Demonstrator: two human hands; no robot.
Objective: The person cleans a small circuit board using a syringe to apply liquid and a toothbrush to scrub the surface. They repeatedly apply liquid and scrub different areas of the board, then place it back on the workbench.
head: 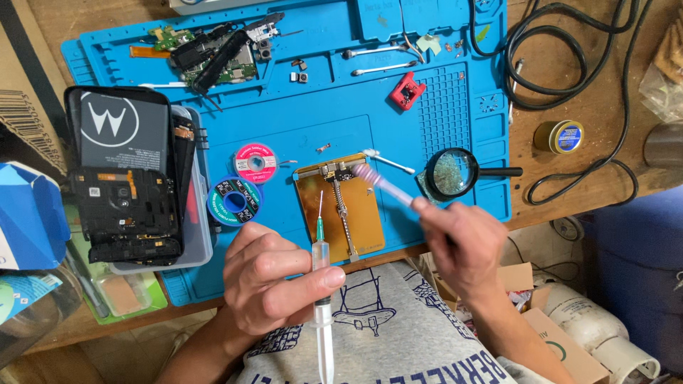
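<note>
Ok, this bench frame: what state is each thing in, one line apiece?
Syringe: upright, needle up, gripped in left hand.
Brush: held in right hand, bristle end over the board clamp.
Board clamp: flat on the blue mat, small board clamped at its top.
Phone: back cover off, internals exposed.
Magnifying glass: lying flat.
Round tin: lid on.

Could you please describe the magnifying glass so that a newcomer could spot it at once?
Start at the blue work mat and go to its right edge, beside the right hand. The magnifying glass lies there: a round lens in a black rim, its black handle pointing right onto the wooden bench.
</note>
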